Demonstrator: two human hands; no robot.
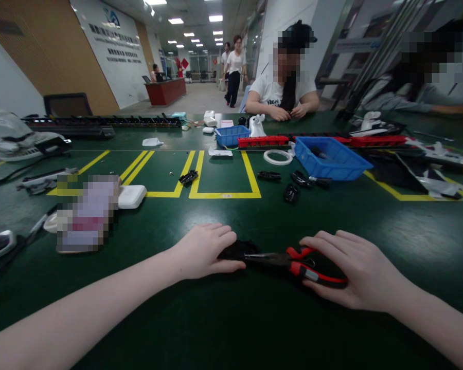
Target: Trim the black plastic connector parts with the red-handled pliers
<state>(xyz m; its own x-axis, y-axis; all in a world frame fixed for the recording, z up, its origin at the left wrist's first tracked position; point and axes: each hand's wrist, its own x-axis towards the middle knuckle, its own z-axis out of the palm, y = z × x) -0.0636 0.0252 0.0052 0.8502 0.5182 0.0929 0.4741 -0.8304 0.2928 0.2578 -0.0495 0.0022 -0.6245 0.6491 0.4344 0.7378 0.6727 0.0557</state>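
My right hand (353,270) is wrapped round the red and black handles of a pair of needle-nose pliers (299,263). Their slim jaws point left and reach a small black part (239,250); whether they grip it I cannot tell. That part is pinched in my left hand (210,252), with its thumb below and the fingers over the top. The part's left side is hidden by my fingers, and its dark surface blends into the green table (177,324).
Several black parts (292,193) lie beyond my hands, before a blue bin (332,159). Further off are a smaller blue bin (231,135) and a white ring (278,157). At left lie a phone (92,213) and white case (131,196). A person (281,87) sits opposite.
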